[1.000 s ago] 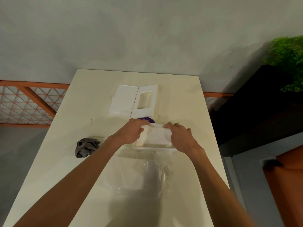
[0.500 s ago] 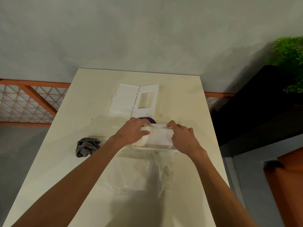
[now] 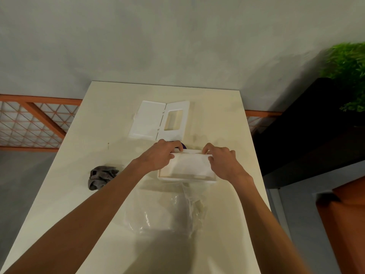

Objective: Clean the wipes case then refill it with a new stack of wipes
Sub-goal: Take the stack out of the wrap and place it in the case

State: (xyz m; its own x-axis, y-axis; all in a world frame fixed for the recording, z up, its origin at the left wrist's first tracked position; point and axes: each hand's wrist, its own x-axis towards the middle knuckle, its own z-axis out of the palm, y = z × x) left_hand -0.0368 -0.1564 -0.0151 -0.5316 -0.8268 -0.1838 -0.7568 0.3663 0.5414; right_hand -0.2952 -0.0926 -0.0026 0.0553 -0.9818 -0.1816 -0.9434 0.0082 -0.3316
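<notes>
Both hands are working apart on the stack of wipes (image 3: 188, 165): the left hand (image 3: 160, 157) is pinching its 10 o'clock corner and the right hand (image 3: 223, 163) its 2 o'clock corner, fingers curled. The stack is lying in the open white case base (image 3: 185, 177), which is resting near the middle of the tabletop (image 3: 79, 194). From the base, the hinged lid (image 3: 150, 120) is lying flat at 12 o'clock, a crumpled grey cloth (image 3: 101, 176) at 9 o'clock and a clear plastic wrapper (image 3: 164, 212) at 6 o'clock.
</notes>
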